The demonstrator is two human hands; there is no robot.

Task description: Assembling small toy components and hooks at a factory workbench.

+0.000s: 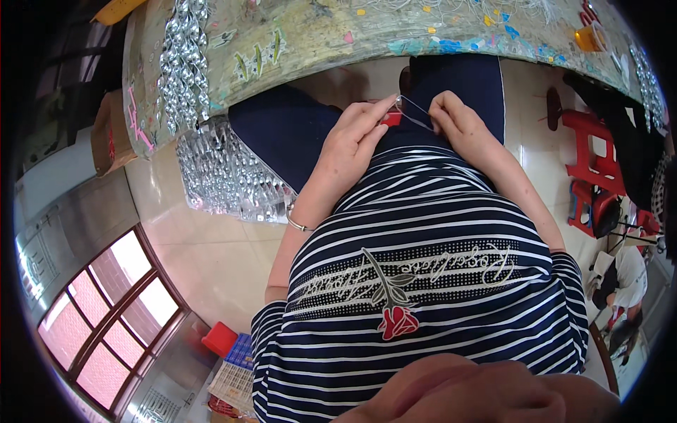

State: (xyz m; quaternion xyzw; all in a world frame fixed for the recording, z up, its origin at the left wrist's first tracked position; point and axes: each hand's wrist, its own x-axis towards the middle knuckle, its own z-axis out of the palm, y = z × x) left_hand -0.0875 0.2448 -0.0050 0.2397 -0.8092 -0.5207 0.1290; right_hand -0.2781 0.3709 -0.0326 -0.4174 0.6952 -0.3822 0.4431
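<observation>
Thread [416,105] between hands [352,135] [462,125], above dark trousers [285,130]

Room between left fingers [379,111] and right fingers [442,109], crossed by thin thread [415,105], table edge [330,63] ahead, trouser legs [282,130] beneath

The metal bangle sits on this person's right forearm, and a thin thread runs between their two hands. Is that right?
Not quite: the head view shows the metal bangle on the left forearm. The thin thread does run between the left hand and right hand.
</observation>
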